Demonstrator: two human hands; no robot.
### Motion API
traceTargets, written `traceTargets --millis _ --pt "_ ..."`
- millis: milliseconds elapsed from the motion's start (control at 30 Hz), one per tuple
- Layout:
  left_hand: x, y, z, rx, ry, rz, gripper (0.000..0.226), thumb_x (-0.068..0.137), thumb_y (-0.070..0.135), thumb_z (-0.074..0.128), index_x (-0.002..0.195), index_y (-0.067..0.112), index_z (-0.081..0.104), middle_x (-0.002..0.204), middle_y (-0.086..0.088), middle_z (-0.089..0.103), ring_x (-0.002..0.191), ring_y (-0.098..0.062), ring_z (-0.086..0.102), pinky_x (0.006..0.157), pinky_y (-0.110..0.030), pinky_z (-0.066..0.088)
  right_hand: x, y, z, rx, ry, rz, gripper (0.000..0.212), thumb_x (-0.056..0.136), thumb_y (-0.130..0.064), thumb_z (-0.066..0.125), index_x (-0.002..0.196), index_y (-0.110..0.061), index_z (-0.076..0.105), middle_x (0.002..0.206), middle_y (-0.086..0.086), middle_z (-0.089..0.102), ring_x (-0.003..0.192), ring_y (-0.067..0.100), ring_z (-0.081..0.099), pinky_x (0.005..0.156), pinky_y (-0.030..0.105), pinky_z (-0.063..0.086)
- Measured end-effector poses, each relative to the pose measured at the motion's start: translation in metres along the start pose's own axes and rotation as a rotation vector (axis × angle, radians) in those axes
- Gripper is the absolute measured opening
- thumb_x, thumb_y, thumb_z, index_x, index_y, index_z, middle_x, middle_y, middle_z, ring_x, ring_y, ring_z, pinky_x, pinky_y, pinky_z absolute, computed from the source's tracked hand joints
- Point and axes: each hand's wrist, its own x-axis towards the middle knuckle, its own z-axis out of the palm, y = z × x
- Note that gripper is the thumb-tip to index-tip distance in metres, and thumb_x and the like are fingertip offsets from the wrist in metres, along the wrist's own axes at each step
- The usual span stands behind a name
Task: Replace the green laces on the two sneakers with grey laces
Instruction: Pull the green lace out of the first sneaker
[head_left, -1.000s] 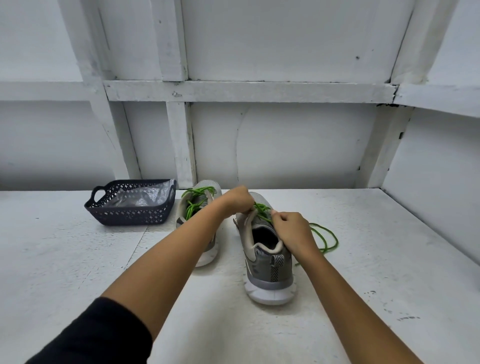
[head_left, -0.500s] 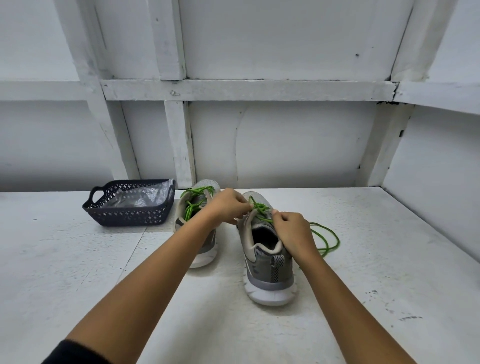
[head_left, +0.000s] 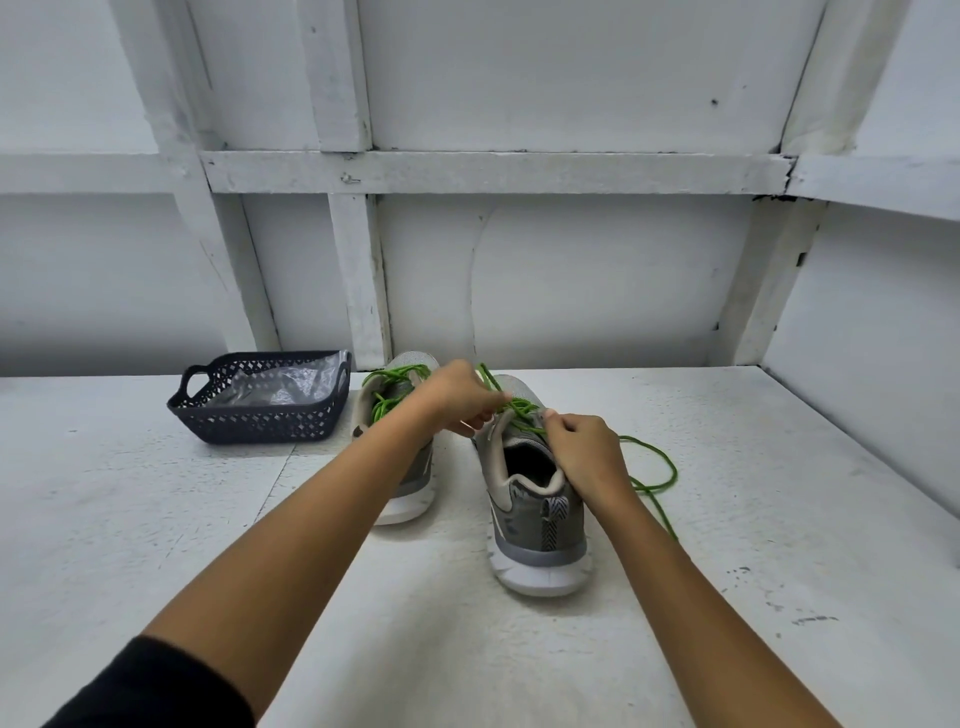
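Observation:
Two grey sneakers stand heel-toward-me on the white table. The right sneaker (head_left: 535, 514) has its green lace (head_left: 655, 480) partly pulled out, with a long loose end trailing on the table to its right. My left hand (head_left: 457, 397) pinches a strand of that lace above the shoe's tongue and lifts it. My right hand (head_left: 584, 452) pinches the lace at the eyelets on the shoe's right side. The left sneaker (head_left: 402, 467), partly behind my left forearm, is still threaded with its own green lace (head_left: 392, 387). No grey laces are plainly visible.
A dark perforated basket (head_left: 265, 415) holding a clear plastic bag sits at the back left of the table (head_left: 156, 545). White panelled walls close the back and the right side.
My left hand has drawn a strand of green lace up and to the left, out of the right sneaker. My right hand stays at the eyelets.

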Motion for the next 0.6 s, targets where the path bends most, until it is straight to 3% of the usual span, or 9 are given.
traceTargets --millis 133,333,400,467,533,600 --pt "-0.002 -0.005 0.002 -0.037 0.016 0.021 0.022 0.091 0.014 0.061 0.070 0.007 0.061 0.065 -0.005 0.059 0.060 -0.012 0.057 0.058 -0.022 0.053 -0.001 0.001 0.000 0.003 0.003 -0.003 0.051 0.098 -0.031 0.043 0.051 -0.013 0.035 0.051 0.004 0.040 0.050 0.016 0.036 0.050 0.029 0.026" --pt "-0.003 0.013 -0.030 -0.772 0.175 -0.116 0.025 0.096 0.009 0.050 0.071 0.004 0.053 0.069 -0.007 0.052 0.059 -0.014 0.049 0.048 -0.023 0.053 0.001 0.002 0.001 -0.007 -0.009 0.002 0.050 0.098 -0.032 0.042 0.053 -0.013 0.033 0.051 0.004 0.039 0.051 0.016 0.035 0.050 0.029 0.026" --pt "-0.005 0.012 -0.030 -0.691 0.178 -0.107 0.029 0.097 0.019 0.050 0.072 0.006 0.053 0.069 -0.006 0.052 0.058 -0.013 0.049 0.052 -0.024 0.053 0.001 0.003 0.001 -0.007 -0.009 0.000 0.050 0.098 -0.032 0.042 0.053 -0.013 0.033 0.051 0.004 0.039 0.051 0.016 0.036 0.050 0.029 0.026" --pt "-0.007 0.005 -0.018 -0.464 0.110 -0.096 0.031 0.095 0.028 0.054 0.073 0.006 0.054 0.068 -0.005 0.054 0.057 -0.014 0.050 0.053 -0.022 0.052 0.001 0.004 0.001 -0.013 -0.011 -0.004 0.050 0.098 -0.032 0.041 0.052 -0.013 0.033 0.050 0.004 0.038 0.051 0.016 0.035 0.050 0.030 0.025" --pt "-0.007 -0.004 -0.003 -0.291 0.015 -0.079 0.026 0.092 0.025 0.060 0.075 0.006 0.057 0.069 -0.006 0.057 0.058 -0.014 0.054 0.056 -0.024 0.054 0.001 0.004 0.001 -0.020 -0.013 -0.006 0.051 0.098 -0.033 0.042 0.052 -0.013 0.033 0.050 0.004 0.039 0.051 0.016 0.035 0.050 0.030 0.025" --pt "-0.005 -0.009 0.006 -0.207 -0.016 -0.065 0.020 0.090 0.015 0.063 0.073 0.005 0.057 0.072 -0.010 0.060 0.063 -0.017 0.058 0.068 -0.032 0.057 0.002 0.003 0.000 -0.023 -0.014 -0.009 0.051 0.098 -0.033 0.042 0.052 -0.013 0.034 0.051 0.004 0.040 0.051 0.016 0.036 0.050 0.030 0.025"
